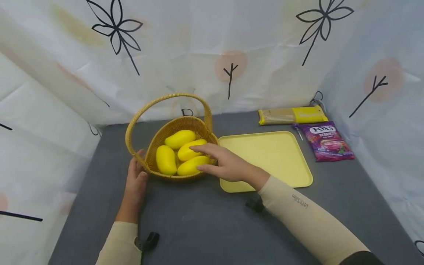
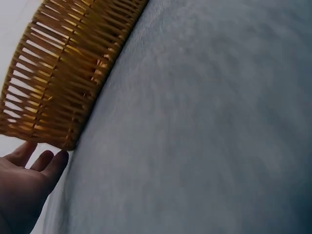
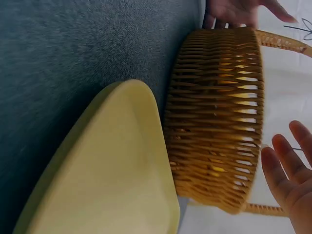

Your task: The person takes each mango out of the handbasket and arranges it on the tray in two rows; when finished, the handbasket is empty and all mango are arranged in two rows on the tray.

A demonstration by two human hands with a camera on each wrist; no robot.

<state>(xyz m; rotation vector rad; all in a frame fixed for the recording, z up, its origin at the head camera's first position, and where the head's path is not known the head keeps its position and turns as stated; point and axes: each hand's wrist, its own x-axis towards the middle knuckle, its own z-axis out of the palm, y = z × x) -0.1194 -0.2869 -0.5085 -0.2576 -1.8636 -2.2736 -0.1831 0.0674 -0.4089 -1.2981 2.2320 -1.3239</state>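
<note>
A woven wicker basket [image 1: 185,121] with a tall arched handle holds several yellow mangoes [image 1: 166,160]. My left hand [image 1: 135,176] is at the basket's left side, partly behind the handle's foot. In the left wrist view, its fingertips [image 2: 59,158] come right up to the basket's lower end. Over the basket's right rim reaches my right hand [image 1: 225,162], fingers extended and thumb apart, overlapping two of the mangoes in the head view. The right wrist view has its spread fingers [image 3: 287,156] beside the basket's rim, with nothing between them.
Close to the basket's right side lies a shallow yellow tray [image 1: 265,154]. Behind it is a yellow-and-clear pack of noodles [image 1: 291,115], and a purple Fox's candy bag [image 1: 328,141] lies to the right. White patterned cloth walls [image 1: 205,44] enclose the grey tabletop [image 1: 198,221].
</note>
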